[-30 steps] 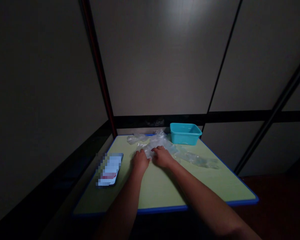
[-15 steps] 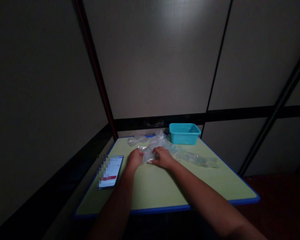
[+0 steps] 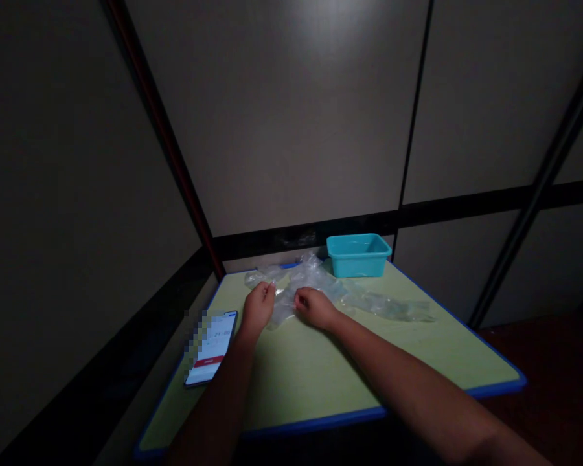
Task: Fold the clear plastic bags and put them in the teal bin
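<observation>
Crumpled clear plastic bags [image 3: 315, 275] lie in a loose pile across the middle of the table. My left hand [image 3: 259, 307] is closed in a pinch at the near left side of the pile, with shiny clear plastic at its fingertips. Facing it, my right hand [image 3: 317, 309] has its fingers curled in, closed on the plastic at the pile's near edge. Clear film stretches over the gap between both hands. The exact grip of each hand is partly hidden by the curled fingers and dim light.
A turquoise plastic basin [image 3: 359, 264] stands at the back right of the green table [image 3: 311, 388], which has a blue edge. A phone [image 3: 211, 349] with a lit screen lies at the left, beside my left forearm. Wall panels [image 3: 291, 129] rise right behind the table.
My right hand's fingers, spread over the plastic before, have curled closed. My left hand has turned so its pinched fingertips point upward. The view has shifted and tilted slightly.
</observation>
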The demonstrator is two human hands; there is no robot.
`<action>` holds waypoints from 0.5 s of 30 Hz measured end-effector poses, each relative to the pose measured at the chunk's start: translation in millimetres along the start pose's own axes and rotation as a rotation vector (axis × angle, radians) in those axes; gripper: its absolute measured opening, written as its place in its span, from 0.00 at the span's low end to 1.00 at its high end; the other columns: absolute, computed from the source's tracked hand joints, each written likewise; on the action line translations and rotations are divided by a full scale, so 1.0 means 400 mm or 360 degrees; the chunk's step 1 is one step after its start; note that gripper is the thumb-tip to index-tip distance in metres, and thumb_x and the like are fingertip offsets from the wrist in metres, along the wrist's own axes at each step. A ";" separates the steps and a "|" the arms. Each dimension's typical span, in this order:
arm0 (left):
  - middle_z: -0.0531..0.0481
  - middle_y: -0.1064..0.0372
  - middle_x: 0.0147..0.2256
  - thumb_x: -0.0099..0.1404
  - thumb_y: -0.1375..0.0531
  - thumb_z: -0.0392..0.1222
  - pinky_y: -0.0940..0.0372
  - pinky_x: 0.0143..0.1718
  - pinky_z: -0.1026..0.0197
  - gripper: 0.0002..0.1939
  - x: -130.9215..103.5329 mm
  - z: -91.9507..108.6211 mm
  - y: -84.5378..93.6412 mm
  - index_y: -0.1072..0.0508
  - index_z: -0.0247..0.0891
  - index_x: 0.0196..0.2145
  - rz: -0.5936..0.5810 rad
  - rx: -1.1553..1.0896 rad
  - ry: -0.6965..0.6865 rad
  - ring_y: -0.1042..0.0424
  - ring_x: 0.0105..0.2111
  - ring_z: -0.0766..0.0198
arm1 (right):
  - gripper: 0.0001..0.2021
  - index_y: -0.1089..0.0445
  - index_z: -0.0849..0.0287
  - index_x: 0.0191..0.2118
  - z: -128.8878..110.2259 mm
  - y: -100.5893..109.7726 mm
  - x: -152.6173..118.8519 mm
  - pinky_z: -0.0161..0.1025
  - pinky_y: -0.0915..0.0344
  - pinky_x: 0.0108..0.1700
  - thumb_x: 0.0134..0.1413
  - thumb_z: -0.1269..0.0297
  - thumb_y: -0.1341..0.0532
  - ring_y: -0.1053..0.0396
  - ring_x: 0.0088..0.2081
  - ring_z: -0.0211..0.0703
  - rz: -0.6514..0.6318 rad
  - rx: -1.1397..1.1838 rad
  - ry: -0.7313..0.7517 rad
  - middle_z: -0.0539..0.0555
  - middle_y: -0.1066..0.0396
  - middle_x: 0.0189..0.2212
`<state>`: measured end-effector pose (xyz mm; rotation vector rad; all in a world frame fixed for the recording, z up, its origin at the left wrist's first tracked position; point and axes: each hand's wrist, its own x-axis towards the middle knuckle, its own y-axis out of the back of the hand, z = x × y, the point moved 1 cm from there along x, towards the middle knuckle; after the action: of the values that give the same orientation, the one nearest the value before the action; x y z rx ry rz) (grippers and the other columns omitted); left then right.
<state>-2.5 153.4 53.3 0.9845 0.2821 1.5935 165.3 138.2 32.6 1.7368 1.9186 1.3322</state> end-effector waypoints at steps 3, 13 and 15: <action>0.47 0.30 0.39 0.67 0.51 0.43 0.37 0.41 0.63 0.10 -0.013 0.017 0.006 0.32 0.39 0.37 0.0119 -0.0087 -0.0112 0.30 0.40 0.62 | 0.05 0.35 0.59 0.29 0.013 0.015 0.019 0.34 0.43 0.33 0.55 0.67 0.46 0.37 0.30 0.38 0.0123 0.0193 -0.0012 0.49 0.33 0.27; 0.42 0.37 0.49 0.59 0.40 0.44 0.43 0.56 0.54 0.23 -0.027 0.032 0.009 0.38 0.39 0.52 0.0402 -0.0028 -0.0285 0.38 0.53 0.55 | 0.17 0.40 0.54 0.30 0.004 0.131 0.025 0.36 0.38 0.34 0.43 0.48 0.37 0.30 0.32 0.41 0.0488 0.1542 -0.0154 0.48 0.29 0.26; 0.43 0.37 0.48 0.60 0.40 0.43 0.43 0.56 0.54 0.22 -0.030 0.033 0.001 0.38 0.39 0.51 0.0399 -0.0112 -0.0285 0.38 0.52 0.56 | 0.19 0.43 0.53 0.30 0.007 0.146 0.022 0.35 0.37 0.31 0.41 0.47 0.36 0.28 0.32 0.43 0.0520 0.1611 -0.0306 0.48 0.28 0.27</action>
<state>6.2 138.2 56.2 1.1334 -0.0219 1.7136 204.2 140.5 77.2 2.5531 2.4474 0.1378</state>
